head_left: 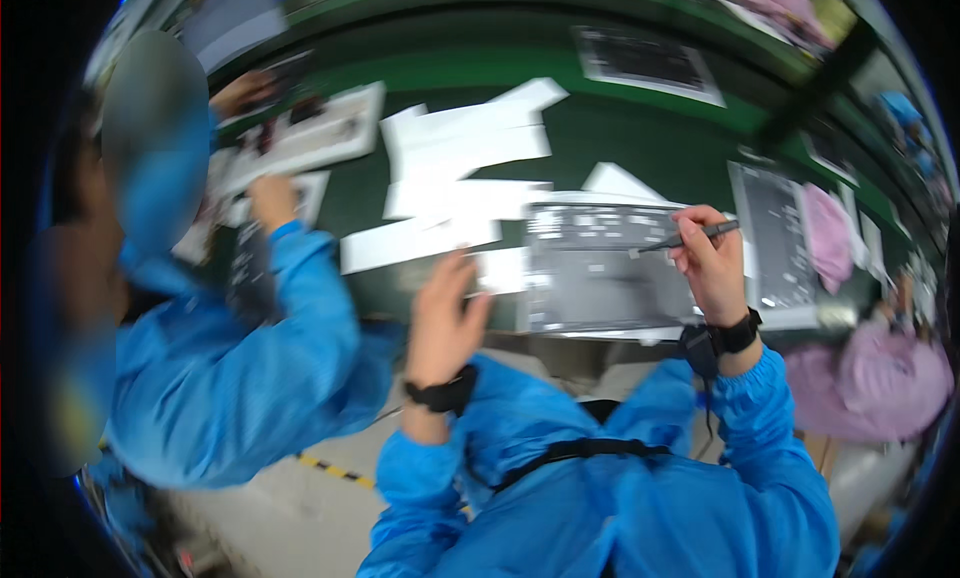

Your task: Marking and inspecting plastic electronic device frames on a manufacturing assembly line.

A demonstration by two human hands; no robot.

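Above the dark-grey rectangular panel with white patches point(612, 288), the right hand point(712, 263) pinches a slim dark pen-shaped tool point(722, 228). The left hand point(442, 318), fingers parted and empty, is near flat white sheets point(415, 240).

From my remote seat, I see a long dark-green worktable point(670, 143). To my left sits a person in a blue smock point(230, 388), and ahead of that person lies a white rectangular tray point(355, 121) bearing small dark pieces, too blurred for me to identify. Near the table's far side I make out a dark rectangular sheet with a white border point(645, 60). On my right, a soft pink fabric shape point(828, 236), cloth or sleeve, I cannot tell, is near a person in pink clothing point(880, 383). Yellow-and-black striped tape point(338, 469) crosses the pale floor point(260, 523).
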